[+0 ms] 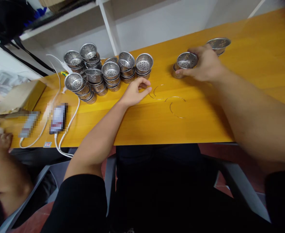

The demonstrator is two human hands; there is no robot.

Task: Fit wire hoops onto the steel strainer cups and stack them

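Note:
My right hand (206, 63) is wrapped round a small perforated metal cup (187, 60), thumb on the near side and fingers at the far side. This cup sits over another one low on the table. Just beyond that hand stands another perforated cup (218, 43), partly hidden by it. My left hand (136, 90) rests over the table, fingers loosely bent, with a small gap between thumb and fingertips and nothing visible in it. Beside its fingertips lie several thin curved wires (177, 97). Stacks of the same cups (110, 71) stand behind and left of my left hand.
On the left are two phones (58, 118) with white charging cables (71, 121) and a cardboard box (21, 97). Another person's arm (6, 168) is at the far left. White shelving (107, 26) borders the yellow table (144, 129) at the back.

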